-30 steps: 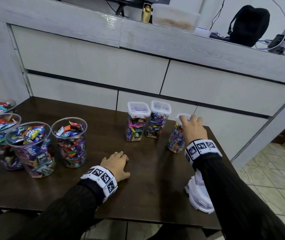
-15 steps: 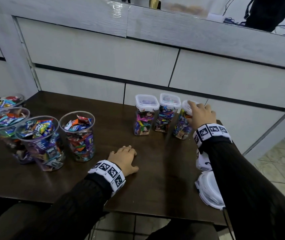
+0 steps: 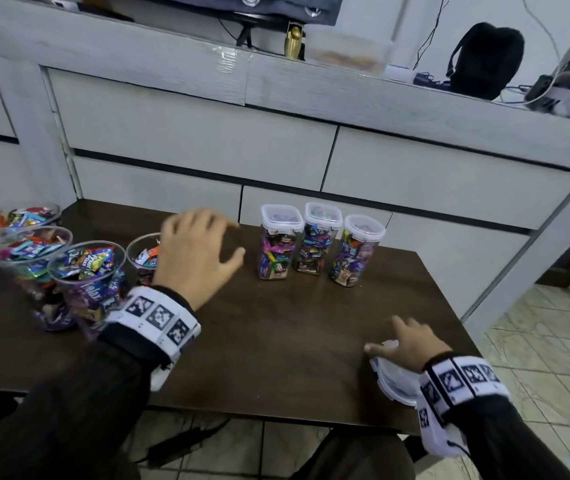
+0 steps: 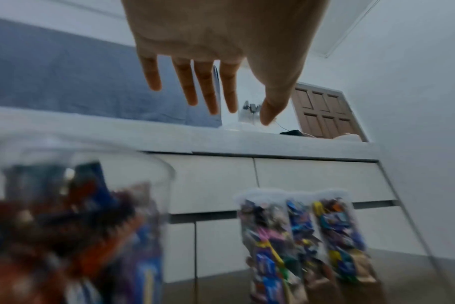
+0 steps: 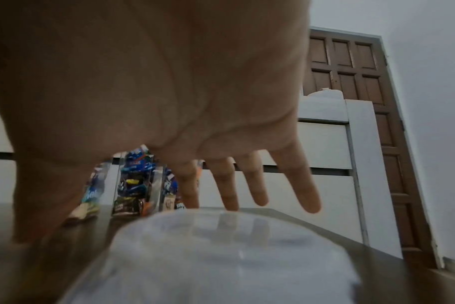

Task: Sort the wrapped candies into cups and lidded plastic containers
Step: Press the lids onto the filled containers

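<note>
A dark wooden table [image 3: 276, 341] carries four clear cups [image 3: 86, 271] of wrapped candies at its left and three lidded plastic containers [image 3: 321, 244] of candies in a row at the back. The left hand [image 3: 195, 258] hangs above the nearest cup, fingers spread, gripping nothing. The right hand [image 3: 411, 344] lies with straight fingers over a stack of clear lids [image 3: 391, 379] at the table's right edge.

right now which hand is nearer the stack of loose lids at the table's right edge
Right. The right hand is spread just over the stack of lids; the left hand is raised across the table beside the candy cups.
</note>
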`<state>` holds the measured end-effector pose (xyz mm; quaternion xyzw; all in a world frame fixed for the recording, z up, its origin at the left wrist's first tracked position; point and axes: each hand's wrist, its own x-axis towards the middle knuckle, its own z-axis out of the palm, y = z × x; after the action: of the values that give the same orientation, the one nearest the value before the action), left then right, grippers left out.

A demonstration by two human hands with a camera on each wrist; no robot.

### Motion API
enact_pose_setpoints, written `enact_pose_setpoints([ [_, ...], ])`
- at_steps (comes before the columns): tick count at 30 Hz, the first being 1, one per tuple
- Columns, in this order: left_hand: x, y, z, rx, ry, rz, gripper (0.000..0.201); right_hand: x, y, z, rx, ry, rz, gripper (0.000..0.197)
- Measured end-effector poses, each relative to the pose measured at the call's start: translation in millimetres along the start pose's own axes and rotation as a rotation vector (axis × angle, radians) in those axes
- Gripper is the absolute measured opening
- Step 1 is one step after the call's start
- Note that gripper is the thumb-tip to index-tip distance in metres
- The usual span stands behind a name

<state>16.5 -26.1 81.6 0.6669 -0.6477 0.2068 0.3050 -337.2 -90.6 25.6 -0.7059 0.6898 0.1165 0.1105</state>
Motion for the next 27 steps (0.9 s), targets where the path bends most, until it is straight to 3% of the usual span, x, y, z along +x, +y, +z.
enact_pose_setpoints([
  [3, 19, -21, -13, 0.163, -0.104, -0.178, 0.066, -13, 7, 16, -0.027, -0.044, 0.061, 0.096],
  [7, 29, -46, -10, 0.287, -0.458, -0.433, 0.107, -20, 10, 17, -0.005, -0.059, 0.07, 0.088],
  [11, 25, -57, 3, 0.405, -0.681, -0.462, 0.111, -20, 9, 15, -0.019, -0.075, 0.041, 0.081],
  [15, 21, -52, 12, 0.482, -0.613, -0.352, 0.086, -18, 7, 10, -0.028, 0.005, 0.035, 0.083],
  [20, 7, -32, 19, 0.313, -0.46, -0.19, 0.068, -12, 0, -17, 0.017, 0.183, 0.04, 0.095],
  [23, 3, -11, 23, 0.166, -0.461, -0.099, 0.067, -13, -9, -41, 0.028, 0.277, -0.043, 0.086],
  [27, 0, 28, 30, -0.085, -0.486, 0.004, 0.082, -21, -34, -69, 0.07, 0.318, -0.219, 0.079],
])
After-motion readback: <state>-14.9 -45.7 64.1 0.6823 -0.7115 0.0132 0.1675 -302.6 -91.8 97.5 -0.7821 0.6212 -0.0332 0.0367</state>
